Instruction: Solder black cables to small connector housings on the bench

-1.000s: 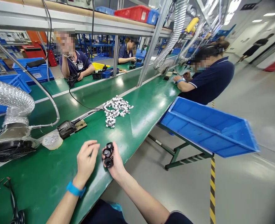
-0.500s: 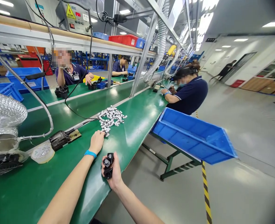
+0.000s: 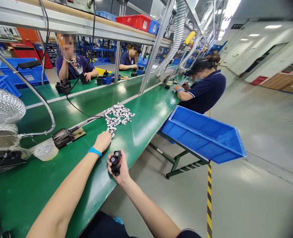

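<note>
With 12 o'clock at the top of the head view, my left grip is palm down, low over the green worktop, its fingers gathered toward the near tail of a pile of small white parts. The fingertips meet the closest pieces at 1 o'clock from my knuckles; whether they pinch one I cannot tell, since my own hand hides the tips. The bulk of the pile lies farther off, also toward 1 o'clock, loosely scattered with green showing through.

My right grip is turned palm up at 5 o'clock from the left one, fingers and thumb curled round a cluster of black parts. I can make out three, stacked along the palm; the upper two show round, pale-marked ends. From this grip the white pile is near 12 o'clock, well apart from the black parts.

A blue wristband sits at 8 o'clock behind my left knuckles. At 9 o'clock from that grip, near the worktop's back edge, are a black device and, beyond it, a round pale dish. Between 2 and 3 o'clock from my right grip stands a long blue bin.
</note>
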Demonstrator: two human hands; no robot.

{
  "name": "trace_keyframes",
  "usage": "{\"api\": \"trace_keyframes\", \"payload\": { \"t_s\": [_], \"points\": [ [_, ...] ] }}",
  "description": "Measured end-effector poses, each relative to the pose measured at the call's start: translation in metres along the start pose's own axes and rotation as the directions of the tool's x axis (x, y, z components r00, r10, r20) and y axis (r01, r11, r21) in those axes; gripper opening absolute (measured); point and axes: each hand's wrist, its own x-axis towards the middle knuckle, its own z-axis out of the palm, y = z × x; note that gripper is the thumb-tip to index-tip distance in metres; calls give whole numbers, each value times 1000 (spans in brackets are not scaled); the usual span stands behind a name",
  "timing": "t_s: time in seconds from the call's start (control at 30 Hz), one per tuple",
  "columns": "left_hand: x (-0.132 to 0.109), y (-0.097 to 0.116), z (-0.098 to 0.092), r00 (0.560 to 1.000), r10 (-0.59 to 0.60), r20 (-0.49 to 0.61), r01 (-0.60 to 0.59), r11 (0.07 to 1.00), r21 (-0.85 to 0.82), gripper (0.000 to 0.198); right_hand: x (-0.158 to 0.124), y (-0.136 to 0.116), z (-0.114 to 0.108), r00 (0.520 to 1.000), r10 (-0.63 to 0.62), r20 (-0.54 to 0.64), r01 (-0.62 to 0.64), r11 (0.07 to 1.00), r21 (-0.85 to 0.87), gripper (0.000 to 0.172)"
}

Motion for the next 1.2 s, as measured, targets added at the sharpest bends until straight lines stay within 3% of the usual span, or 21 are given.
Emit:
{"api": "trace_keyframes", "payload": {
  "t_s": [0.23,0.47,0.77,0.93,1.1,1.13,1.17,1.2],
  "points": [
    [-14,-10,3,993,-98,-65,92,991,-96,35,-1,1,-1,999,5,33,-5,1000,-1,47],
    [-18,-5,0,988,-134,-81,118,977,-177,22,-4,-3,4,1000,15,-5,-15,999,-36,48],
    [-20,-3,-2,984,-173,-40,152,938,-311,30,-1,-10,0,998,62,22,-64,991,116,41],
    [-30,-8,-6,976,-214,-48,165,861,-482,45,-1,-11,0,997,78,3,-78,987,143,40],
    [-66,4,-23,929,-356,-107,176,675,-717,30,-2,-10,3,998,50,-24,-47,994,97,40],
    [-81,8,-25,917,-387,-97,156,572,-806,28,-3,-9,3,999,39,-31,-36,997,73,40],
    [-97,12,-28,904,-421,-67,121,405,-906,29,-4,-8,4,999,26,-38,-24,999,44,40],
    [-116,15,-29,890,-455,-19,72,182,-981,32,-6,-5,5,999,15,-43,-15,1000,11,41]
  ]
}}
